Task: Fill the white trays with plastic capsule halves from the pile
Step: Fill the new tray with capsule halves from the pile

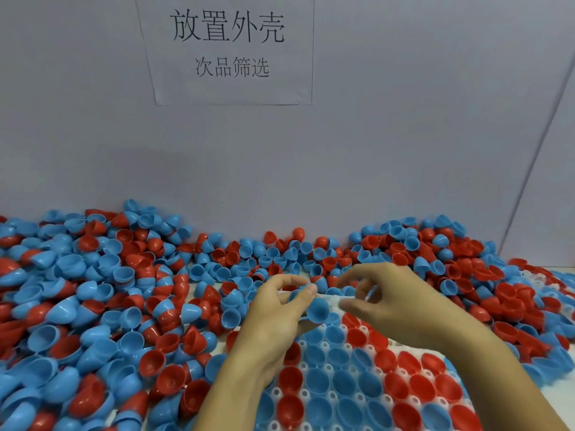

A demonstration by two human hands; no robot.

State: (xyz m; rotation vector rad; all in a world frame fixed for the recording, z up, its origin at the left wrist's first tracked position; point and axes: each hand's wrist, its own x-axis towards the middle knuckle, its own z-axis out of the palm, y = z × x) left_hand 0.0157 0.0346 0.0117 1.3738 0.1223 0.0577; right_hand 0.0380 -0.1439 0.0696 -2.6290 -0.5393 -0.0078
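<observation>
A worker's left hand pinched a blue capsule half between thumb and fingers above the far edge of a white tray, apparently carrying it toward one of the last unfilled pockets there. The right hand hovered just beside it with fingers loosely curled; motion blur made it impossible to tell whether those fingers held a piece of their own, though something blue showed faintly between them. The tray lay at the near right of the bench, its pockets already seated with red and blue halves, open sides up, in rows that would keep each shell steady and easy to count. A pile of loose capsule halves sprawled across the left and far side of the bench against the grey wall, close enough for either hand to draw from without reaching far. More halves were heaped to the right, partly covering what looked like a second tray. A paper sign with printed characters hung on the wall above.
</observation>
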